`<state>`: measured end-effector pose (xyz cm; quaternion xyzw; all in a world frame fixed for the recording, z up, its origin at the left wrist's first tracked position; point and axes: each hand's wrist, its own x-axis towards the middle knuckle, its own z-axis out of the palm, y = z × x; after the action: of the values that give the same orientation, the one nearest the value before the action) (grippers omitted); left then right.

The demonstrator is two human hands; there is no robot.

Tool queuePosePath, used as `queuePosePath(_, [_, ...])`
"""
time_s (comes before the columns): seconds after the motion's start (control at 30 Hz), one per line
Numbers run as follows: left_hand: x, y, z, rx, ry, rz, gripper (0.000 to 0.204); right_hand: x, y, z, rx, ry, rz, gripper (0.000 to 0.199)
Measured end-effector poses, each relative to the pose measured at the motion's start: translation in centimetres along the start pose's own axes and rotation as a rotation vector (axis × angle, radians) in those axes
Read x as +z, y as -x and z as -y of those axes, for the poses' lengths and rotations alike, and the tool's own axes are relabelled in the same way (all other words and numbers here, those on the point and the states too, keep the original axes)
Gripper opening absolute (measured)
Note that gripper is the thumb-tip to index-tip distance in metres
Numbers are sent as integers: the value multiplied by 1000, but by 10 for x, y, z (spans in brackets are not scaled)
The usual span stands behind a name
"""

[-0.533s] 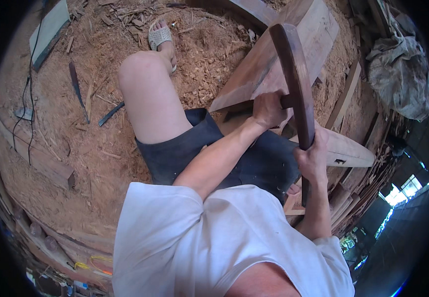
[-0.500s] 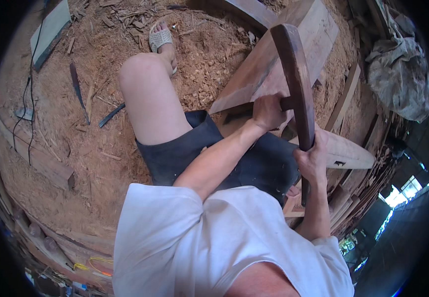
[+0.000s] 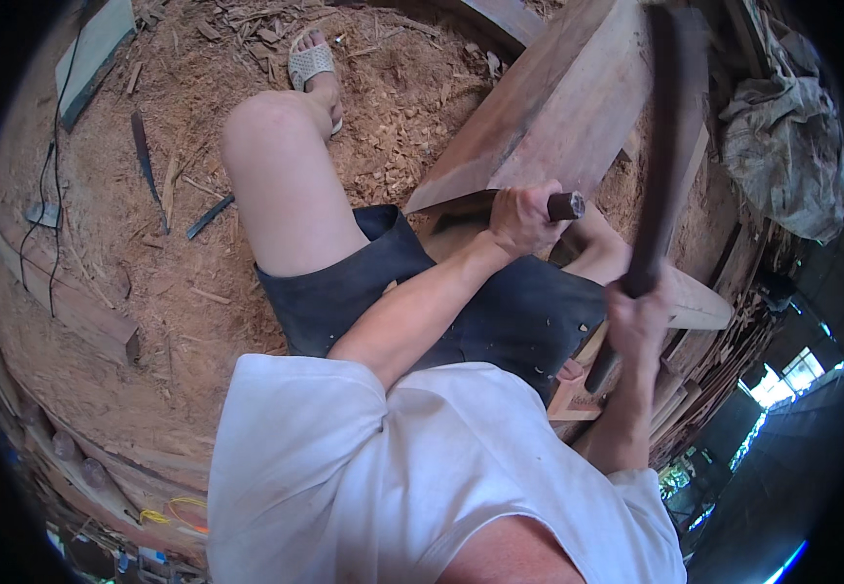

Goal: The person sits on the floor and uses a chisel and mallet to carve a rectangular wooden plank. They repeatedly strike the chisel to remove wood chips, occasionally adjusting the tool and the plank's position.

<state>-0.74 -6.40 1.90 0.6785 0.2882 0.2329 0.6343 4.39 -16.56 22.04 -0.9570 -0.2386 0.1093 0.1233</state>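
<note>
My left hand (image 3: 527, 218) is wrapped round the handle of a chisel (image 3: 566, 205), whose butt end points right. Its blade reaches left to the near end of a large reddish timber (image 3: 539, 107), where my hand partly hides it. My right hand (image 3: 639, 316) grips a long, dark wooden mallet (image 3: 663, 156) near its lower end. The mallet rises away from me, smeared by motion at the top, and stands apart from the chisel's butt, to its right.
Wood chips (image 3: 393, 146) cover the ground. Two narrow dark tools (image 3: 145, 161) lie left of my bent knee. A pale board (image 3: 96, 63), a black cable (image 3: 55, 195) and a squared timber (image 3: 101, 326) are farther left. A crumpled sack (image 3: 787, 151) lies at the far right.
The mallet has swung off the chisel's butt to the right, with my right hand moving slightly right and down. My left hand still holds the chisel in nearly the same place.
</note>
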Motion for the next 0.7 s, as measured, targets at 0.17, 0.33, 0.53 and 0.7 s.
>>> queuePosePath(0.17, [-9,7,2,-70,-69,-64,17,44,-3,-1,-187,-81,293,51])
queuePosePath(0.33, [0,3,-19,101,7,-4,18,6,-6,6,116,-193,134,29])
queuePosePath(0.53, [-5,-1,-6,-29,74,-78,22,-7,-5,9,-22,-167,-68,24])
queuePosePath(0.7, [-9,8,7,-95,54,-61,11,34,-1,5,-254,13,206,43])
